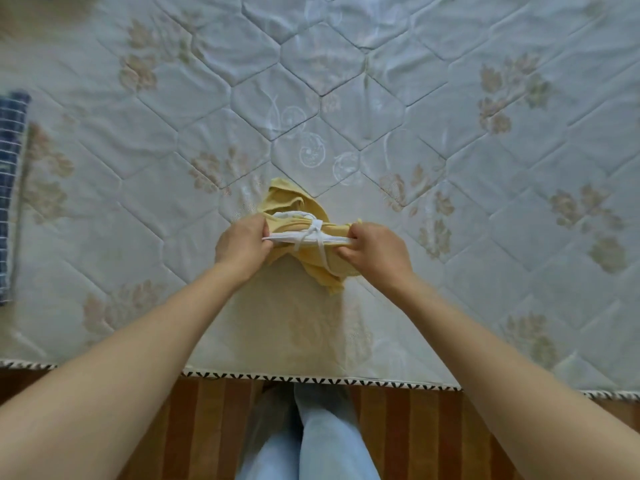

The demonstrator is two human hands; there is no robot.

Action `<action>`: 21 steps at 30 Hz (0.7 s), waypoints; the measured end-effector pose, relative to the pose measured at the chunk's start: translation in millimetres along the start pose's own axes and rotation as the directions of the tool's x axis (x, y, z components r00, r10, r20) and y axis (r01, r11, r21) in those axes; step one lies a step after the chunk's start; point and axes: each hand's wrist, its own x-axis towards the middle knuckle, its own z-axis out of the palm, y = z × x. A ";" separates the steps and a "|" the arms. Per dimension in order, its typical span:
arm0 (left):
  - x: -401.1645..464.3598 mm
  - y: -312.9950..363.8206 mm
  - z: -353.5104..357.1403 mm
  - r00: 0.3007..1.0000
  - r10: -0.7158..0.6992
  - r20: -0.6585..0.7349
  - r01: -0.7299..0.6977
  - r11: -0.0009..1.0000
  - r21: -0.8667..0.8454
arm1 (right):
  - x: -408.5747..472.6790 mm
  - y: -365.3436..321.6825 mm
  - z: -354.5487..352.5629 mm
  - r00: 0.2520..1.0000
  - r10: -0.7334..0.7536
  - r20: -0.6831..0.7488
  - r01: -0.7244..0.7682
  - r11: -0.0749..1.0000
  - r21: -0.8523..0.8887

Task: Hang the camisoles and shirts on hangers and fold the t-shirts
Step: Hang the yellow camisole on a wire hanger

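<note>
Yellow camisole (pixel 313 252) on white hanger (pixel 304 238), clamped by left hand (pixel 242 245) and right hand (pixel 375 252), near bed (pixel 450 306) front edge.

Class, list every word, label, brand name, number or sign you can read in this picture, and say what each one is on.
None: no readable text shows anywhere.
The quilted mattress bears only flower and swirl patterns.
The yellow garment, the white hanger held by the left hand and right hand, and the blue checked cloth show no label or print.
</note>
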 end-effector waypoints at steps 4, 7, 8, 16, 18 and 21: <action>-21.6 8.7 -39.2 0.992 0.126 0.030 -0.126 0.992 -0.015 | -16.8 -12.5 -40.5 1.000 0.005 -0.016 -0.005 1.000 0.000; -39.4 15.6 -68.5 0.983 0.180 0.047 -0.177 0.983 -0.053 | -31.9 -24.9 -71.7 0.999 0.021 -0.044 -0.021 1.000 0.002; -45.5 17.4 -78.9 0.980 0.192 0.050 -0.189 0.980 -0.058 | -37.6 -29.0 -82.1 0.998 0.026 -0.061 -0.026 1.000 0.003; -101.5 37.5 -178.9 0.931 0.366 -0.009 -0.366 0.931 0.007 | -99.2 -71.8 -165.4 0.970 0.001 -0.244 0.005 1.000 0.023; -117.1 44.7 -202.1 0.912 0.409 -0.031 -0.408 0.912 0.037 | -116.3 -83.4 -183.0 0.961 -0.005 -0.275 0.018 0.999 0.042; -142.0 52.0 -230.9 0.884 0.461 -0.077 -0.457 0.887 0.060 | -145.0 -99.1 -204.9 0.947 0.009 -0.320 0.017 0.997 0.080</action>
